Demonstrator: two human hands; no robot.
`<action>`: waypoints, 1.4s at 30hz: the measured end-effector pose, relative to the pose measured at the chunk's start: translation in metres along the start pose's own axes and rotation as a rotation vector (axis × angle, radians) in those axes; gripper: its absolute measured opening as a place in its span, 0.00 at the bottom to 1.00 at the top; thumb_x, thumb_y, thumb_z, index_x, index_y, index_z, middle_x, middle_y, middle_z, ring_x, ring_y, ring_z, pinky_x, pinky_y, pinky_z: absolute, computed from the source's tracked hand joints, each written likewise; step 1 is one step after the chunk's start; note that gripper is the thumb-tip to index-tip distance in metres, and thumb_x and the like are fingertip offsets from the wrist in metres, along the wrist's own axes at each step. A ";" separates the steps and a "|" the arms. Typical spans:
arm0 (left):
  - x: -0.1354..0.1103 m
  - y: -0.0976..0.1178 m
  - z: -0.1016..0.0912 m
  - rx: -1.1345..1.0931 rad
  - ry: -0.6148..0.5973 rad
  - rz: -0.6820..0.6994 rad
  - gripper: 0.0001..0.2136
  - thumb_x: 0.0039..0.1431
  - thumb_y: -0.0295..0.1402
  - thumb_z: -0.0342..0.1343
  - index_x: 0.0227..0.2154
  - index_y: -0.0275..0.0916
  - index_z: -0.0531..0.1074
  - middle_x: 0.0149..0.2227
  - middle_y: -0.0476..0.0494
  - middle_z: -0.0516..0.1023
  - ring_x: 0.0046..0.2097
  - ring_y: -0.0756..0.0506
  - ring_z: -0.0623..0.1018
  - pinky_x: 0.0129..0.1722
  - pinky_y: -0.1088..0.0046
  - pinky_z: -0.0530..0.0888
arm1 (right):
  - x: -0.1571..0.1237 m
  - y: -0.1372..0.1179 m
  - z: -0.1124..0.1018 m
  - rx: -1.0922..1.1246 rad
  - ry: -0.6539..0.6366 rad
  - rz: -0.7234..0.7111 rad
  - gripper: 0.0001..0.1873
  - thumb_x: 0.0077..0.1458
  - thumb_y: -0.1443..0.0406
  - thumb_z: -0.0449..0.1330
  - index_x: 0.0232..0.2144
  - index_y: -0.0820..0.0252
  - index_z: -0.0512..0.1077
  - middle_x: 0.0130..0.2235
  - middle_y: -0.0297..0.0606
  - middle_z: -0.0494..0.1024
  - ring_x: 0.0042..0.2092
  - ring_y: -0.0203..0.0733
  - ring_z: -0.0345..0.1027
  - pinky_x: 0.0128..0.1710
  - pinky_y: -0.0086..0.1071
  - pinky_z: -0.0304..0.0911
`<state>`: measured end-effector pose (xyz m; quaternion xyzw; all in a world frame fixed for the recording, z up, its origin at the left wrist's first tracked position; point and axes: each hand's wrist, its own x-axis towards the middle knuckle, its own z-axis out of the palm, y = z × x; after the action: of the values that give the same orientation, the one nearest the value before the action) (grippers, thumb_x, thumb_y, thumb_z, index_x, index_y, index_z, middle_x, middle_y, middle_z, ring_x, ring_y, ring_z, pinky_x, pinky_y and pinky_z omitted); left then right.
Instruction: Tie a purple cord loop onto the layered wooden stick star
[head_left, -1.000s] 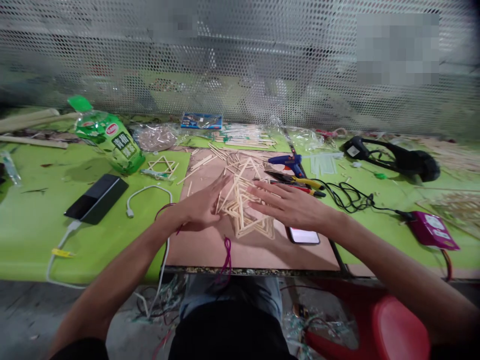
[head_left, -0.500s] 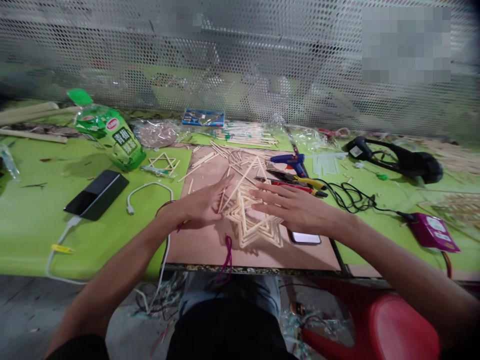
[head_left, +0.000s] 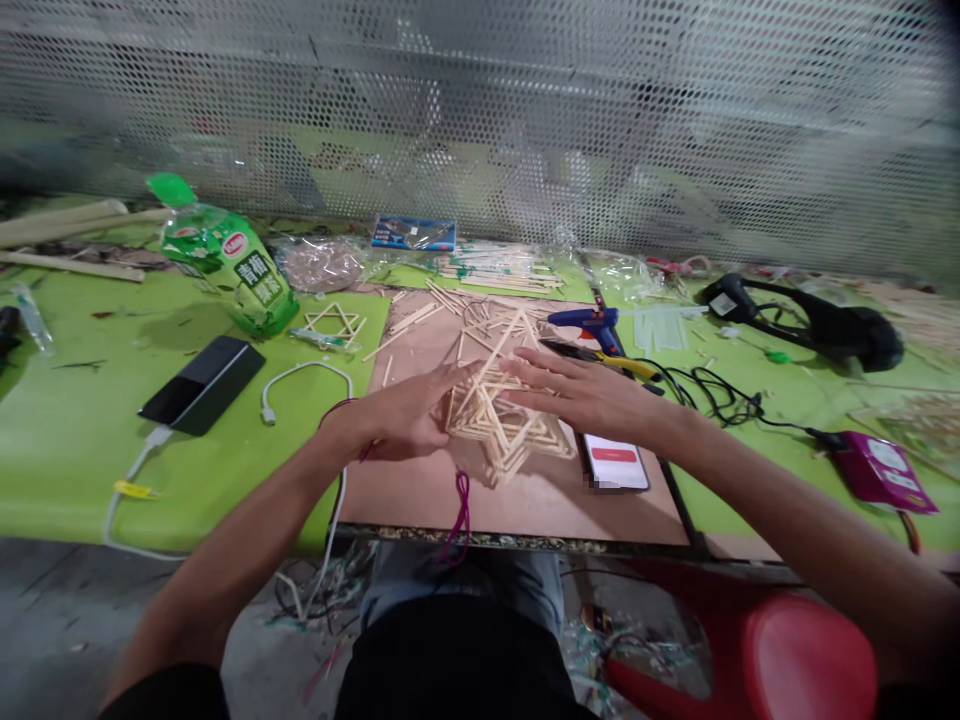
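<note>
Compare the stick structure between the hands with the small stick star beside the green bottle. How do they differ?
Build: the stick structure has many stacked layers; the small star looks like one flat outline.
Place: the stick structure is over the brown board, between the left hand and right hand; the small star lies on the green surface.
Shared: pale sticks and a star shape.

The bottle (head_left: 225, 268) at the upper left read 青梅 in white, as far as I could see; its lower line and red oval logo (head_left: 235, 244) were too blurred, like the print on the upper-centre blue pack (head_left: 414, 234) and far-right purple box (head_left: 881, 472).
</note>
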<state>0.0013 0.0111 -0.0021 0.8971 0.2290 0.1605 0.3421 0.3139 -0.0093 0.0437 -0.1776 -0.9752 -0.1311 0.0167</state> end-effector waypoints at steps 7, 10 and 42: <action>-0.006 -0.004 0.002 0.082 0.051 -0.063 0.46 0.50 0.42 0.67 0.69 0.50 0.50 0.73 0.40 0.38 0.68 0.29 0.60 0.64 0.49 0.66 | -0.005 -0.008 -0.001 -0.162 -0.058 0.143 0.42 0.57 0.73 0.62 0.68 0.48 0.52 0.71 0.50 0.49 0.68 0.61 0.53 0.58 0.55 0.64; -0.005 -0.008 0.001 0.104 0.058 -0.053 0.50 0.47 0.44 0.69 0.70 0.50 0.47 0.73 0.39 0.42 0.71 0.29 0.53 0.67 0.47 0.61 | -0.012 -0.016 0.001 -0.168 -0.027 0.251 0.34 0.60 0.78 0.53 0.65 0.56 0.57 0.67 0.53 0.58 0.65 0.59 0.58 0.57 0.53 0.64; 0.036 -0.039 -0.006 0.131 0.289 -0.167 0.39 0.61 0.42 0.56 0.70 0.41 0.45 0.72 0.37 0.48 0.71 0.34 0.54 0.70 0.50 0.54 | -0.012 -0.073 0.019 0.154 0.054 0.630 0.15 0.66 0.63 0.55 0.53 0.57 0.70 0.48 0.41 0.78 0.41 0.42 0.76 0.32 0.32 0.68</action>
<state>0.0175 0.0587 -0.0198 0.8628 0.3596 0.2436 0.2585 0.2996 -0.0738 0.0066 -0.4652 -0.8786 -0.0500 0.0955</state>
